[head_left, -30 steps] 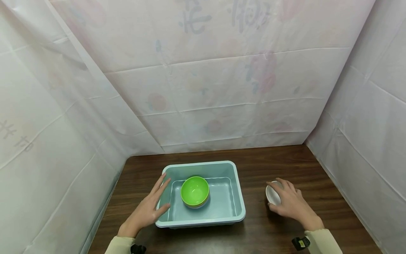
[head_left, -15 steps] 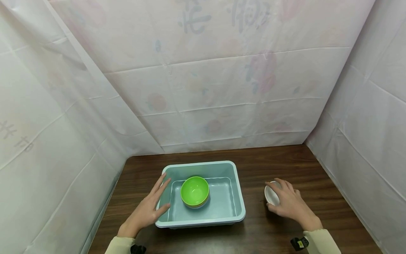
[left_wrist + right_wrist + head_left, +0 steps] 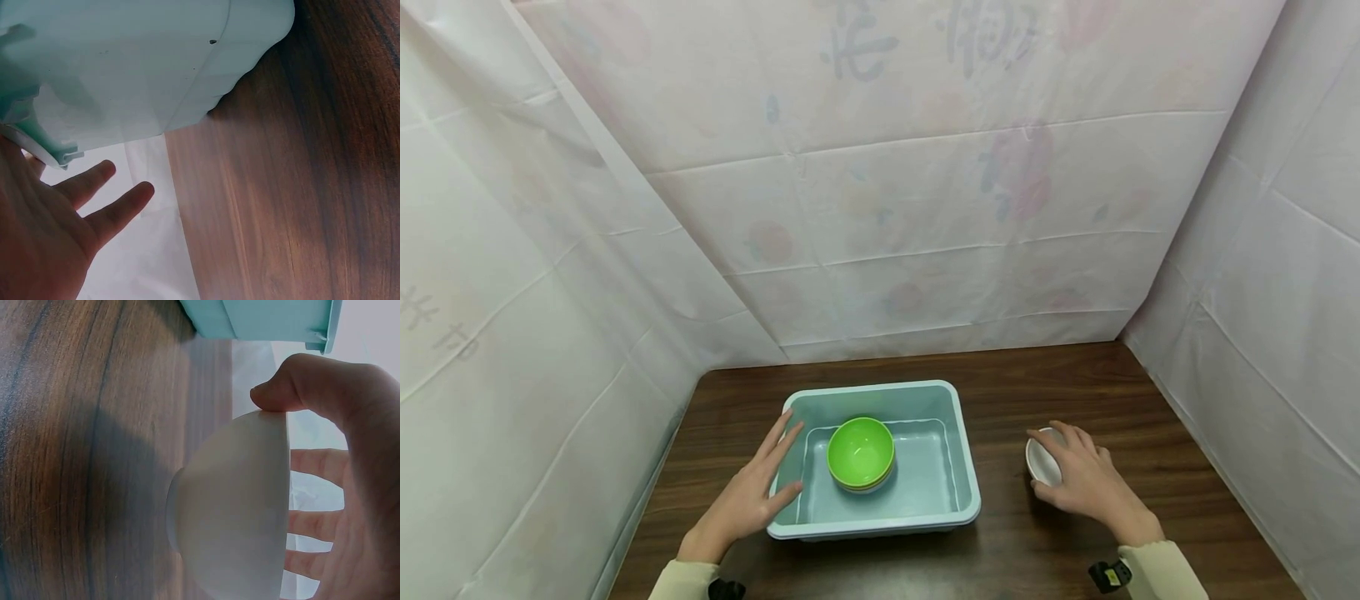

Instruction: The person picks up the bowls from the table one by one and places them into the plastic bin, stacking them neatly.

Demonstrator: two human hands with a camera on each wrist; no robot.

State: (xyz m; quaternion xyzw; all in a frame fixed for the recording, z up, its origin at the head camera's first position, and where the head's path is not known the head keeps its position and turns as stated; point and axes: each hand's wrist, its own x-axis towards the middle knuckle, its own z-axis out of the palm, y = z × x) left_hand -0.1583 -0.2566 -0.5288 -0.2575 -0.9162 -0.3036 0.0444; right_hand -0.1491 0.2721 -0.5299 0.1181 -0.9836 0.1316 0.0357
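A small white bowl (image 3: pixel 1041 463) is upright at the right of the table, its mouth partly hidden by my right hand (image 3: pixel 1092 482). In the right wrist view, the thumb presses the outside of the bowl (image 3: pixel 234 506) at its rim, and the other fingers reach across behind the mouth. My left hand (image 3: pixel 739 505) spreads its fingers at the left rim of a pale blue-green plastic basin (image 3: pixel 925 471). Left wrist view: two fingers extend beside the wall of the basin (image 3: pixel 137 69). A bright green bowl (image 3: pixel 860 451) tops a nested stack inside the basin.
Dark wood-grain table (image 3: pixel 737 408) lies under everything. White printed sheeting (image 3: pixel 925 250) closes off the back, and more hangs along the left and right sides. A gap of bare tabletop separates the basin from the white bowl.
My right hand and the white bowl have shifted very slightly left since the earliest frame. The left hand, basin and green bowl stay where they were.
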